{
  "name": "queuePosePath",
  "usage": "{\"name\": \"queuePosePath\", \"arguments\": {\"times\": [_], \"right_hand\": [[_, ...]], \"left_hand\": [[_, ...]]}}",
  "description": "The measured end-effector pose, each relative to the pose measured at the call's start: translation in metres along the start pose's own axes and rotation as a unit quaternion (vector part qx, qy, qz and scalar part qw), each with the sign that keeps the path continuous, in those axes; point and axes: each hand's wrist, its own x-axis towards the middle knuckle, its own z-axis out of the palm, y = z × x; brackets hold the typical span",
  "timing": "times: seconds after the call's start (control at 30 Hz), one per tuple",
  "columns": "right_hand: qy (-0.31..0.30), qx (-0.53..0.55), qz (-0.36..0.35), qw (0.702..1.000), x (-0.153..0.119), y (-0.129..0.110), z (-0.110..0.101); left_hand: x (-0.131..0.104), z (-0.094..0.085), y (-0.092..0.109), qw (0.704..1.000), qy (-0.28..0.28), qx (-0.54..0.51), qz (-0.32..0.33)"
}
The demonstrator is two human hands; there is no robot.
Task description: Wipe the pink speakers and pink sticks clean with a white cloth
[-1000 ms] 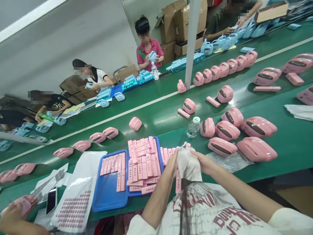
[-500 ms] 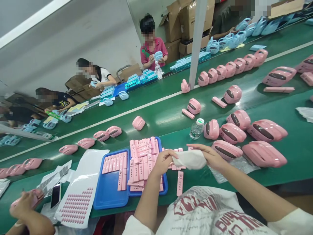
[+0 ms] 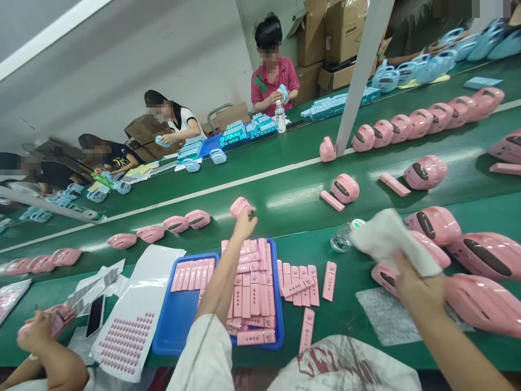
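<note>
My left hand (image 3: 244, 224) reaches across to the belt, its fingertips at the near side of a small pink plastic housing (image 3: 240, 206). The thumb stands out to the right, off the housing; the other fingers are partly hidden. A white cloth (image 3: 386, 239) is bunched in my right hand (image 3: 419, 285), closed on it over the right of the bench. Beneath and beyond the cloth sit several glossy pink housings (image 3: 484, 307) with dark windows, partly covered by it. A clear plastic bottle (image 3: 341, 239) stands by the cloth's left edge.
Blue trays (image 3: 166, 326) hold pink strip-shaped parts (image 3: 254, 293); more strips (image 3: 301, 285) lie to the right. A sticker sheet (image 3: 126, 342) and a phone (image 3: 95, 316) lie left, near a co-worker's hands (image 3: 40, 331). A post (image 3: 358, 81) rises from the line.
My left hand has let go of the cloth and stretched forward to the pink housing on the belt. My right hand has carried the cloth to the right. The view has shifted.
</note>
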Motion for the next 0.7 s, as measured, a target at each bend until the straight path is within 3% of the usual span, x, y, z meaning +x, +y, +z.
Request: {"name": "queuePosePath", "arguments": {"times": [0.07, 0.1, 0.17, 0.2, 0.27, 0.37, 0.5, 0.63, 0.7], "right_hand": [[-0.005, -0.112, -0.157, 0.981, 0.025, -0.008, -0.013], [-0.03, -0.182, -0.252, 0.95, 0.034, -0.008, -0.015], [-0.1, -0.308, -0.395, 0.86, 0.047, -0.001, -0.012], [-0.127, -0.344, -0.427, 0.827, 0.05, 0.005, -0.007], [-0.145, -0.376, -0.454, 0.795, 0.053, 0.018, 0.002], [-0.098, -0.369, -0.474, 0.794, 0.055, 0.028, 0.01], [-0.037, -0.336, -0.446, 0.828, 0.075, 0.028, 0.013], [-0.049, -0.301, -0.402, 0.863, 0.098, 0.023, 0.018], [0.013, -0.276, -0.39, 0.879, 0.104, 0.02, 0.019]], "left_hand": [[0.039, -0.017, -0.016, 0.995, 0.064, 0.041, -0.058], [0.053, -0.022, -0.025, 0.991, 0.086, 0.057, -0.085], [0.075, -0.026, -0.04, 0.982, 0.111, 0.078, -0.128], [0.082, -0.025, -0.046, 0.98, 0.113, 0.084, -0.142], [0.09, -0.02, -0.057, 0.977, 0.112, 0.089, -0.159], [0.094, -0.012, -0.065, 0.975, 0.116, 0.093, -0.163], [0.083, -0.014, -0.057, 0.984, 0.125, 0.074, -0.099], [0.049, -0.023, -0.033, 0.99, 0.138, 0.009, 0.033], [0.021, -0.028, -0.017, 0.979, 0.171, -0.057, 0.091]]}}
